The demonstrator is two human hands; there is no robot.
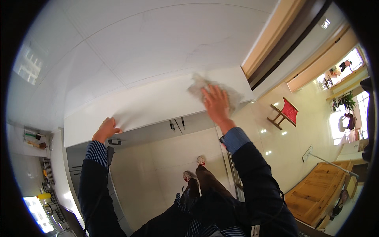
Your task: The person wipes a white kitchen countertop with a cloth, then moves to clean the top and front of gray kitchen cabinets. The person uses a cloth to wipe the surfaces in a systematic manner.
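My right hand [216, 105] lies palm down on a crumpled greyish cloth [197, 86], near the right end of a white countertop [165, 102]. The cloth is blurred and spreads out past the fingers on both sides. At the counter's front edge, towards its left end, my left hand [106, 129] rests with its thumb on the edge and its fingers curled; no object shows in it. Behind the counter rises a wall of large pale glossy tiles [154, 44]. Below the front edge are grey cabinet fronts with dark handles [115, 142].
A wooden folding stool with a red seat [290, 112] stands on the tiled floor to the right. Beyond it are a flat mop [308, 153] and a wooden cabinet [319, 189]. A doorway frame [272, 38] adjoins the counter's right end. Kitchen racks [47, 171] stand far left.
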